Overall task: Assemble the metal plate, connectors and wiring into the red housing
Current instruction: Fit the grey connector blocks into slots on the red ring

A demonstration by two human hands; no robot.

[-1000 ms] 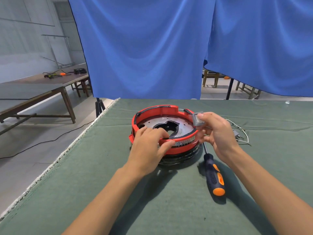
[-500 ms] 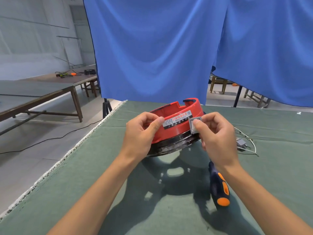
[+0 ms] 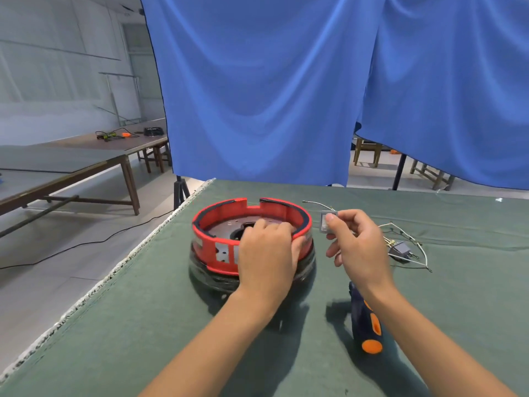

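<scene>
Orange-and-navy screwdriver (image 3: 367,322) lay nearest, untouched on the green cloth (image 3: 143,325). Left hand (image 3: 266,257) gripped the near wall of the red housing (image 3: 211,242), fingers curled over the rim; metal plate (image 3: 226,229) already sat inside. Right hand (image 3: 359,247) pinched a small grey connector (image 3: 325,223) just beside the housing, not fitted yet. Wiring (image 3: 400,247) was loose further right, so I'd say roughly a third done.
</scene>
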